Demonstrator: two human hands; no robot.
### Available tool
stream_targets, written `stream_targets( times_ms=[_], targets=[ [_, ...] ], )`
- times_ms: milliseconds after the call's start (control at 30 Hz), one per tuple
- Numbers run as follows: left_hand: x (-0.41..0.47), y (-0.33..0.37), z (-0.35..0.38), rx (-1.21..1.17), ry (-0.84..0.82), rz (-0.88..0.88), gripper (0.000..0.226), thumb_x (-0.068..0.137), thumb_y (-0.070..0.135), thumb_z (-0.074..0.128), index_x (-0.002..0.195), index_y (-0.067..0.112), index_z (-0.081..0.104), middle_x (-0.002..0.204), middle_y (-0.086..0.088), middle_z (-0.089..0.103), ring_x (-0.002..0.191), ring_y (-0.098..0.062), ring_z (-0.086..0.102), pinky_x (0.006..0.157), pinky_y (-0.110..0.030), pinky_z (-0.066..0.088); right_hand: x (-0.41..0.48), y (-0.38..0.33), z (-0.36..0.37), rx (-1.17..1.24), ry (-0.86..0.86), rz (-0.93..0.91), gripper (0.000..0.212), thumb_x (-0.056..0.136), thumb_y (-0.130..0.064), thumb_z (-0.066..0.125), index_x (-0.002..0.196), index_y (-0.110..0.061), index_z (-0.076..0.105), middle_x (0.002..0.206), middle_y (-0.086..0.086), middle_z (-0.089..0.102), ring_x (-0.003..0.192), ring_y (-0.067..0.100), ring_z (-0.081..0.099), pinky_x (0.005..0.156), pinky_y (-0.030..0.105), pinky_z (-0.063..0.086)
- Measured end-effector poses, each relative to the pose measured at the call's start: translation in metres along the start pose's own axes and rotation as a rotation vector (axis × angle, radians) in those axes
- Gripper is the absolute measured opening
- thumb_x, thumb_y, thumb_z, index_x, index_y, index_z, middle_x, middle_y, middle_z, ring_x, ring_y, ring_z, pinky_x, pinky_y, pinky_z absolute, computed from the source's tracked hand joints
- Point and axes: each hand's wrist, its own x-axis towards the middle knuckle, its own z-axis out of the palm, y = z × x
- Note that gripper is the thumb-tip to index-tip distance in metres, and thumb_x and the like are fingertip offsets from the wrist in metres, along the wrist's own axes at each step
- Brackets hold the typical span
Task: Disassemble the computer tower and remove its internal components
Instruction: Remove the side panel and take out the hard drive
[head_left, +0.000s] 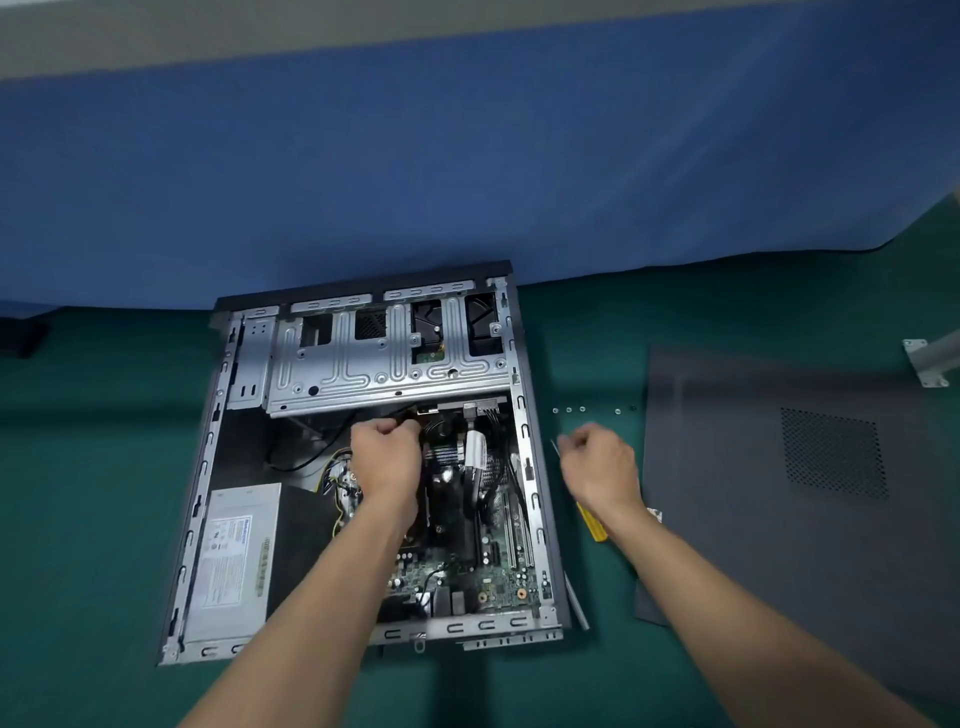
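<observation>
On the green bench (104, 467) the tower (384, 364) lies open on its side, panel (779, 493) flat to its right. Left grip (387, 452), inside the tower, clenches a black cable (400, 412). Right grip (597, 462) hovers blurred above the screwdriver (592, 526), fingers curled; I cannot tell if it holds anything

— What does the person wear?
— Only arms and hands show. The left forearm (322, 587) and right forearm (727, 587) are bare from the bottom edge up to the wrists.
— And the hands?
— The left hand (387, 457) and right hand (597, 465) are bare too. The right one is blurred, so its finer detail is unclear.
</observation>
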Motion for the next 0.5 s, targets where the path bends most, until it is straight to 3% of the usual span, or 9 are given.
stream_targets(
  times_ms=[100, 200, 300, 367, 433, 500],
  targets=[
    [0.005, 0.009, -0.001, -0.397, -0.244, -0.273, 0.004, 0.091, -0.004, 0.054, 0.095, -0.004, 0.055, 0.094, -0.019, 0.061, 0.081, -0.026, 0.059, 0.061, -0.027, 0.05, -0.005, -0.039, -0.004, 0.262, 0.031, -0.092, 0.035, 0.098, -0.047, 0.034, 0.097, -0.019, 0.054, 0.098, 0.001, 0.061, 0.096, 0.023, 0.055, 0.079, 0.036, 0.041],
    [0.005, 0.013, -0.002, -0.387, -0.439, -0.276, 0.008, 0.09, -0.003, 0.059, 0.097, -0.004, 0.055, 0.087, -0.017, 0.066, 0.072, -0.023, 0.066, 0.059, -0.028, 0.055, -0.017, -0.059, 0.013, 0.035, 0.116, -0.201, 0.045, 0.099, -0.051, 0.022, 0.115, -0.016, 0.046, 0.113, 0.005, 0.054, 0.101, 0.026, 0.052, 0.075, 0.035, 0.036],
    [0.011, 0.012, -0.001, -0.304, -0.518, -0.251, 0.033, 0.084, 0.001, 0.068, 0.111, -0.001, 0.049, 0.102, -0.016, 0.068, 0.099, -0.027, 0.067, 0.095, -0.038, 0.051, -0.02, -0.06, 0.028, -0.083, 0.136, -0.168, 0.046, 0.1, -0.048, 0.017, 0.116, -0.012, 0.04, 0.118, 0.013, 0.053, 0.106, 0.033, 0.052, 0.077, 0.04, 0.039],
    [0.015, 0.011, 0.002, -0.29, -0.521, -0.245, 0.048, 0.082, 0.001, 0.071, 0.122, -0.008, 0.047, 0.113, -0.019, 0.065, 0.111, -0.029, 0.062, 0.106, -0.044, 0.042, -0.016, -0.062, 0.028, -0.114, 0.154, -0.155, 0.045, 0.1, -0.047, 0.016, 0.114, -0.012, 0.041, 0.114, 0.014, 0.056, 0.104, 0.033, 0.053, 0.078, 0.042, 0.041],
    [0.019, 0.01, 0.003, -0.304, -0.511, -0.258, 0.052, 0.08, -0.002, 0.071, 0.126, -0.009, 0.046, 0.11, -0.018, 0.066, 0.109, -0.028, 0.062, 0.103, -0.042, 0.045, -0.014, -0.063, 0.029, -0.128, 0.171, -0.158, 0.044, 0.1, -0.046, 0.017, 0.114, -0.012, 0.041, 0.113, 0.014, 0.056, 0.103, 0.033, 0.054, 0.077, 0.043, 0.041],
    [0.023, 0.01, 0.001, -0.306, -0.558, -0.278, 0.037, 0.079, -0.004, 0.07, 0.113, -0.007, 0.054, 0.097, -0.016, 0.067, 0.099, -0.028, 0.064, 0.09, -0.037, 0.053, -0.015, -0.063, 0.029, -0.131, 0.173, -0.168, 0.043, 0.1, -0.046, 0.017, 0.113, -0.012, 0.041, 0.112, 0.014, 0.057, 0.102, 0.033, 0.054, 0.076, 0.042, 0.04]
  ],
)
